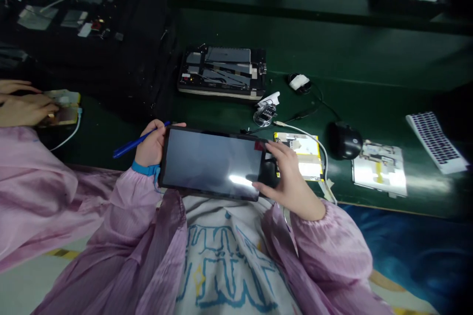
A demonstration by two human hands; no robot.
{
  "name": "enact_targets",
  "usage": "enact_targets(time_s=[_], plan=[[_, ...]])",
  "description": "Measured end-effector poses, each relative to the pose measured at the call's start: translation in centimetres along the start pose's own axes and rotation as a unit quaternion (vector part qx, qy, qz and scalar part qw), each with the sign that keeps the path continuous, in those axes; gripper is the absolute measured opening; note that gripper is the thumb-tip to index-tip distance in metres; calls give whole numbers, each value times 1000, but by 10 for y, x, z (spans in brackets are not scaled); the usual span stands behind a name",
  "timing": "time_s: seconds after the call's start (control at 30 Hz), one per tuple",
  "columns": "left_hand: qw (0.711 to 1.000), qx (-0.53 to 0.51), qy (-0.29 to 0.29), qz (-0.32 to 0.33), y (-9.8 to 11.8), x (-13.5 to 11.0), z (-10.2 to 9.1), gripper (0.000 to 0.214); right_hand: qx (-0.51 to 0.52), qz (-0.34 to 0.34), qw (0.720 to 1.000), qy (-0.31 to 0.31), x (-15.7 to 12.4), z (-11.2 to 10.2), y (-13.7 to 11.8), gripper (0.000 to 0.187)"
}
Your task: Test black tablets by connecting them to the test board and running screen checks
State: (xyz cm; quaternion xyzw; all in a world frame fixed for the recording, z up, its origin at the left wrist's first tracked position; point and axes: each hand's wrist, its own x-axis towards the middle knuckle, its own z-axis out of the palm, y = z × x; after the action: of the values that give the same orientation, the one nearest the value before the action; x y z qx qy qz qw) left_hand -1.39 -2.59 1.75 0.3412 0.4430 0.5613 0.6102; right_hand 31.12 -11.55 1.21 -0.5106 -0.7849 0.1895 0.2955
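Note:
A tablet (212, 162) with a dark glossy screen is held flat in front of my body, a red tab at its upper right corner. My left hand (151, 145) is closed on the tablet's left edge. The same hand also keeps a slim blue tool (131, 146) between its fingers, pointing out to the left; its exact kind is unclear. A blue strap (145, 168) circles that wrist. My right hand (286, 172) grips the right end, thumb on the screen's lower corner and fingers near the upper one.
Behind the tablet lies a stack of opened devices (221, 71). A tally counter (266, 113), a yellow-edged board (305, 157), a white cable (321, 145), a black mouse-like object (345, 140), a metal-backed panel (380, 167) and a label sheet (436, 140) lie rightward. A co-worker's hands (25, 103) work at left.

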Motion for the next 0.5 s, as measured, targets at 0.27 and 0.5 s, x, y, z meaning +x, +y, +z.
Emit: enact_targets(time_s=[0.27,0.5], plan=[[1000,12,27,0,2,0,4,16,-46,38,990,-131,-3,-2,-6,110],[999,26,33,-1,1,1,6,15,-47,37,990,-130,-4,0,-6,108]])
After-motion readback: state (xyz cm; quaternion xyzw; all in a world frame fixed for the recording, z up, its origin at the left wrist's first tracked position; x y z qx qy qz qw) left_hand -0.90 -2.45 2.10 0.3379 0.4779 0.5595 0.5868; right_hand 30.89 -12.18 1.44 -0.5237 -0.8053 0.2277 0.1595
